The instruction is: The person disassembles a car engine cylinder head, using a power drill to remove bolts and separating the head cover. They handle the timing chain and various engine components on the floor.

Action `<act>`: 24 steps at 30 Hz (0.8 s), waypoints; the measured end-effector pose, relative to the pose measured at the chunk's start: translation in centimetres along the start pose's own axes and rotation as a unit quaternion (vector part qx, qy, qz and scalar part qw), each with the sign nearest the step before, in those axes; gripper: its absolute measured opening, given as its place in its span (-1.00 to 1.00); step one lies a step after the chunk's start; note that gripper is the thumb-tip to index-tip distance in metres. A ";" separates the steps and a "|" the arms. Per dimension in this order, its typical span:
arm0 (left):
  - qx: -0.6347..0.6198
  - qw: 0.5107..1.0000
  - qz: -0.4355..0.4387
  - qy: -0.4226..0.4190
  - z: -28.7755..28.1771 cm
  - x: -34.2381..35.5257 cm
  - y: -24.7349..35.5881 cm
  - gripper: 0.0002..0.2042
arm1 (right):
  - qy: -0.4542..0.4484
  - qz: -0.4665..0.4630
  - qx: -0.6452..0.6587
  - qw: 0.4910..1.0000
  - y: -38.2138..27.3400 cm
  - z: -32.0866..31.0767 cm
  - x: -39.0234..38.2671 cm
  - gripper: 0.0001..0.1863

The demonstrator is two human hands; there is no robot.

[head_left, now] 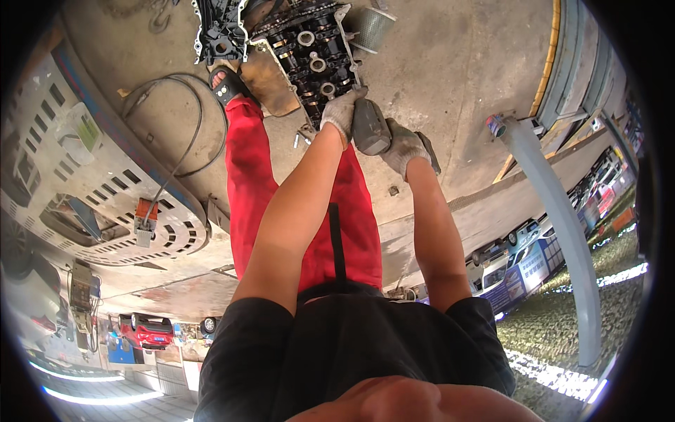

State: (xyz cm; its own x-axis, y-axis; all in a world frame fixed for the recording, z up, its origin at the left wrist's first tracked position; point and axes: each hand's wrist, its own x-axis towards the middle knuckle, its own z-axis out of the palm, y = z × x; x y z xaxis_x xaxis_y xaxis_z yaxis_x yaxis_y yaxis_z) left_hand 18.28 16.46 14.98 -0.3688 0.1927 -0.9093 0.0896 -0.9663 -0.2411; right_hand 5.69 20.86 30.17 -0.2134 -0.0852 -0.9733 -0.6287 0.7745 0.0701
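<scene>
My right hand (408, 146), in a grey work glove, grips a dark cordless power tool (371, 128). The tool's rounded body points toward my left hand, and its base shows beyond the right glove. My left hand (342, 114), gloved too, is closed at the near right corner of an engine cylinder head (315, 60), beside the tool's front end. What its fingers hold is hidden. The cylinder head lies on the floor, with camshafts and round openings along its middle. The tool's tip and any socket cannot be seen.
A black engine cover (221, 35) lies left of the cylinder head, and brown cardboard (271, 88) near my sandalled foot. Small metal parts (302, 138) rest close by. A mesh cylinder (374, 29) stands at right. A cable (200, 116) loops across the floor by a slotted metal platform (126, 183).
</scene>
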 end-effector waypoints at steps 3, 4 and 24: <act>-0.001 1.000 0.014 0.013 0.3 -0.3 0.1 -0.80 | 0.007 0.005 0.005 1.000 0.1 0.2 0.1 -0.42; -0.002 1.000 0.019 0.015 0.4 -0.3 0.1 -0.80 | 0.012 0.004 0.007 1.000 0.2 0.3 0.1 -0.42; -0.035 0.997 0.046 -0.049 0.7 -4.6 6.9 -0.82 | 0.038 -0.033 0.017 0.999 -5.4 -1.8 0.2 -0.42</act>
State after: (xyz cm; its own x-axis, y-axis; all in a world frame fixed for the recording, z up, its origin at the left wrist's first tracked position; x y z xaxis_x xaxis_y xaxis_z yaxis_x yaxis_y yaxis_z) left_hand 19.95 8.83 17.71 -0.4444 0.0838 -0.8919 0.1903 -0.9641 -0.1854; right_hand 7.70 15.50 30.02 -0.2299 -0.1828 -0.9559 -0.6181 0.7861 -0.0017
